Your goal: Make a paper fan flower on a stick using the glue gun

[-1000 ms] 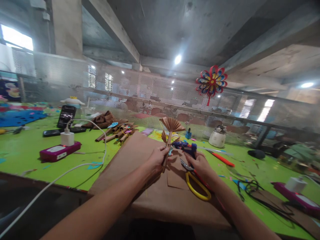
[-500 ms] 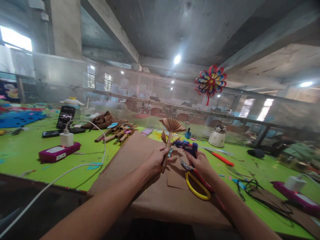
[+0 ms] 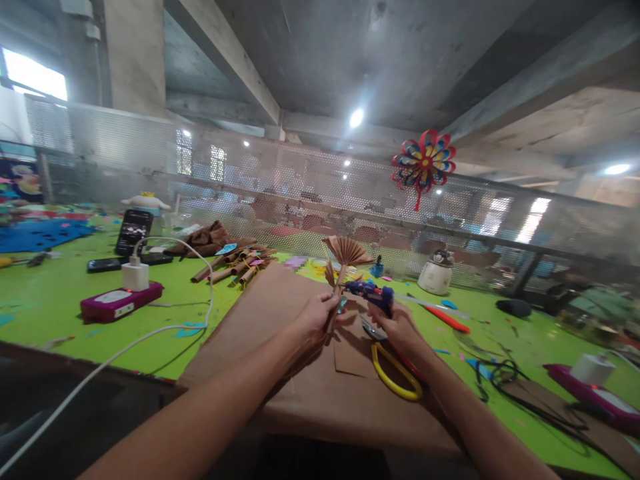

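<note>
My left hand [image 3: 319, 319] is closed around the stem of a brown paper craft with a pleated fan top [image 3: 349, 251], held upright. A small light-blue piece [image 3: 342, 305] shows by its fingers. In my right hand [image 3: 393, 321] is a dark blue glue gun [image 3: 373, 293]. Its nozzle points left and meets or nearly meets the paper stem; the exact contact is too small to tell. Beneath my hands lies brown paper [image 3: 240, 333], with scissors with yellow and red handles [image 3: 395, 377] resting on it, partly hidden by my right forearm.
Rolled brown paper pieces [image 3: 235, 267] lie at the back left. A purple power strip [image 3: 120, 303] with a white cable stands at left, near a phone [image 3: 134, 232]. An orange-handled cutter [image 3: 447, 320], a white figurine jar [image 3: 435, 273] and black cord [image 3: 505, 377] are at right.
The whole view has shifted very slightly. Both hands keep their grips, and the glue gun stays beside the paper stem with hardly any movement.
</note>
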Available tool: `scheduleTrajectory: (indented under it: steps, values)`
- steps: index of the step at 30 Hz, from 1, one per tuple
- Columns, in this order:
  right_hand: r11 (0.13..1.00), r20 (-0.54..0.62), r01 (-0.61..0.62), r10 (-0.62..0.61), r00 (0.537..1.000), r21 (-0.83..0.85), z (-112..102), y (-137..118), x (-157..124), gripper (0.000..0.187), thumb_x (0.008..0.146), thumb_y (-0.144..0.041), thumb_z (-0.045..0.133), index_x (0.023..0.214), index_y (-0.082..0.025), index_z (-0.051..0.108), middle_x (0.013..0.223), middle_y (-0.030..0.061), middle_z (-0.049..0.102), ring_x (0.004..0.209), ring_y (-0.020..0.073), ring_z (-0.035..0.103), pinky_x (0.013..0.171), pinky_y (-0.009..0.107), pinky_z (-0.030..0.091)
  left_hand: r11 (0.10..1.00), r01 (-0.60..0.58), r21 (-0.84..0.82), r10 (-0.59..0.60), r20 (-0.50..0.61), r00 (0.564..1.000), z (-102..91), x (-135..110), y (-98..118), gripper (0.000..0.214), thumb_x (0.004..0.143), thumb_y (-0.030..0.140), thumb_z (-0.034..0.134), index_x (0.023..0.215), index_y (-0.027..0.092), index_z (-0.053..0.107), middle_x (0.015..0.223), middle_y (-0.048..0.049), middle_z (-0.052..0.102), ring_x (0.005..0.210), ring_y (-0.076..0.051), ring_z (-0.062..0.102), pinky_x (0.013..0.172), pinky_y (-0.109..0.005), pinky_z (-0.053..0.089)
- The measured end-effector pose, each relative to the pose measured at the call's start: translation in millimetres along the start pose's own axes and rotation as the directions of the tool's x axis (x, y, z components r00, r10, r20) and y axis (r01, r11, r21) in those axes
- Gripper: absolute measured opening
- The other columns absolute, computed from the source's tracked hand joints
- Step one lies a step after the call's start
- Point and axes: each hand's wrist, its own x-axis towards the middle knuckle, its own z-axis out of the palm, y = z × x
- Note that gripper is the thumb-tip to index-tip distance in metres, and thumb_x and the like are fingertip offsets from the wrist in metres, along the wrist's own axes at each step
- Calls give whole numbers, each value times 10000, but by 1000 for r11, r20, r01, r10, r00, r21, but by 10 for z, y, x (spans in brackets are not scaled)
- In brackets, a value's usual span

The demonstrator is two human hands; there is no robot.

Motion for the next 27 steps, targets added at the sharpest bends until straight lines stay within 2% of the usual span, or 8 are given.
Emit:
scheduleTrajectory:
  steps: [12, 18, 27]
  values:
    - [998, 3, 26, -26, 1000, -58, -34, -49, -7, 283, 765, -407, 507, 689, -152, 603, 549, 22, 551, 546, 165, 502, 574, 278, 400, 999, 46, -6, -46, 1, 999, 23, -20, 19, 111, 858, 118, 503, 779, 101, 578, 639, -16, 578, 518, -80, 558, 505, -180, 492]
    - [995, -25, 82, -83, 996, -57, -16, -54, -18, 238, 756, -361, 512, 724, -150, 617, 520, 4, 525, 546, 165, 482, 558, 268, 395, 997, 70, -42, -70, -16, 997, 17, -5, 11, 88, 845, 107, 519, 782, 98, 578, 643, -19, 580, 502, -82, 553, 496, -195, 495]
    - [988, -41, 122, -127, 991, -98, -2, 5, -36, 337, 830, -437, 506, 846, -125, 634, 600, 11, 547, 528, 140, 445, 539, 262, 372, 997, 74, -35, -74, -11, 997, 42, -43, 41, 108, 854, 110, 504, 764, 104, 564, 621, -16, 570, 490, -70, 546, 492, -170, 488]
